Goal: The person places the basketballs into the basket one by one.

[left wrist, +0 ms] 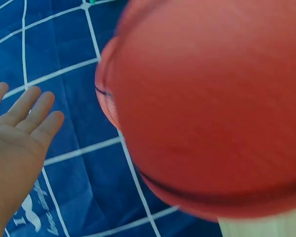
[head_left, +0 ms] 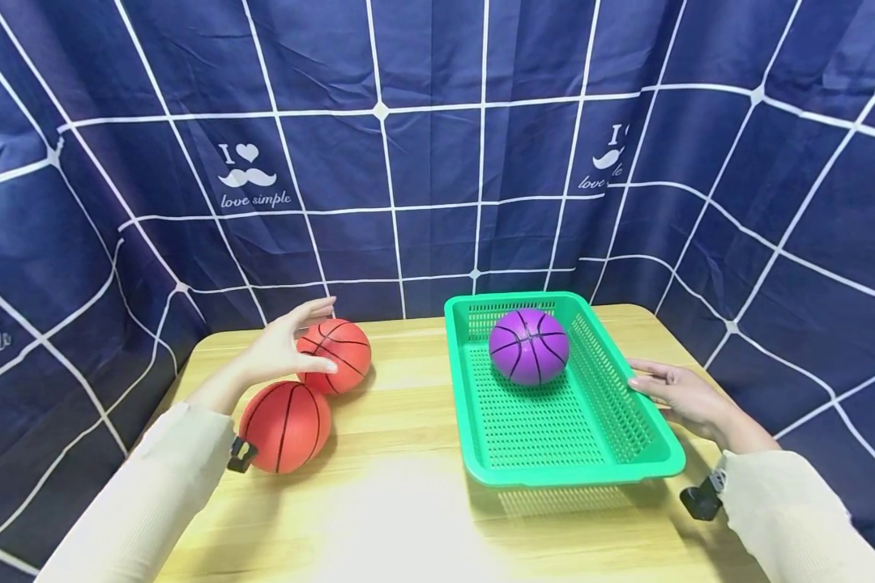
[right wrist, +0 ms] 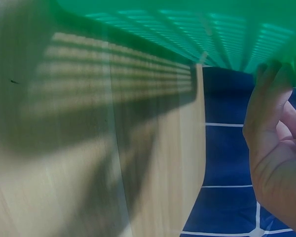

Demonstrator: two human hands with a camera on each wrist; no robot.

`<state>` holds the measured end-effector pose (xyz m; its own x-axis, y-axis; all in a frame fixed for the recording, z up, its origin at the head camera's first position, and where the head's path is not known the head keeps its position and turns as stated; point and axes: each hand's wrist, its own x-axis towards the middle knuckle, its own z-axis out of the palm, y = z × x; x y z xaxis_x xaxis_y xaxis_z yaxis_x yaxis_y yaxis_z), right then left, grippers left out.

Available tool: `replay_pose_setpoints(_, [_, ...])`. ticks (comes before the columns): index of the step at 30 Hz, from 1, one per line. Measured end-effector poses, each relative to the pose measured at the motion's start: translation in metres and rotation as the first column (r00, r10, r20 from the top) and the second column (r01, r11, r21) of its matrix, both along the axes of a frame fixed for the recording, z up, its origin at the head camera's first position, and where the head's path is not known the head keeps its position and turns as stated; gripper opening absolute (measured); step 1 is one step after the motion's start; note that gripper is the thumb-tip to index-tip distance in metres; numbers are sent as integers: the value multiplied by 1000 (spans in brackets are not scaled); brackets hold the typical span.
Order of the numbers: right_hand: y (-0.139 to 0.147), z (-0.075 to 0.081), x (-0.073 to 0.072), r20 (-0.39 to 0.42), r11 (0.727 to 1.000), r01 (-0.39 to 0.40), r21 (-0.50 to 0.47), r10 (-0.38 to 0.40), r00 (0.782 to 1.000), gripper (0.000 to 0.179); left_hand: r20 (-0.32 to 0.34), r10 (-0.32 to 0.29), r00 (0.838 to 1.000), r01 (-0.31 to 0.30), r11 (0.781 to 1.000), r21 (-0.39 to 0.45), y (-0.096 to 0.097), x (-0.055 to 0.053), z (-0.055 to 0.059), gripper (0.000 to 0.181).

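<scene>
My left hand (head_left: 288,344) reaches over the far red ball (head_left: 343,356), a toy basketball with black lines. Thumb and fingers are spread apart beside that ball; in the left wrist view the fingers (left wrist: 27,111) look straight. The near red ball (head_left: 288,427) lies under my left wrist and fills much of the left wrist view. On the right, a green plastic basket (head_left: 474,441) with perforated walls holds a purple ball (head_left: 529,346) toward its far end. My right hand (head_left: 681,397) grips the basket's right rim, with its fingertips partly hidden by the basket.
The wooden table (head_left: 401,421) carries all of these things. A dark blue curtain (head_left: 437,162) with white lines hangs behind it and along both sides. Black cameras are strapped at the wrists. Slotted shadows of the basket fall on the wood.
</scene>
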<state>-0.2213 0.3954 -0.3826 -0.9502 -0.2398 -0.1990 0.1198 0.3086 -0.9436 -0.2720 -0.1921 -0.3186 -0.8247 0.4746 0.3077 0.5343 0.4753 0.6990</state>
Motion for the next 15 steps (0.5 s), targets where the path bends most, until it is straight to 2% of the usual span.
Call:
replay_pose_setpoints(7, [0, 1, 1, -2, 1000, 0, 3, 0, 1000, 66, -9, -51, 999, 51, 999, -10, -32, 11, -14, 86])
replay_pose_setpoints(15, [-1, 0, 1, 2, 1000, 6, -2, -6, 1000, 66, -29, -22, 999, 21, 999, -45, -61, 25, -34, 79])
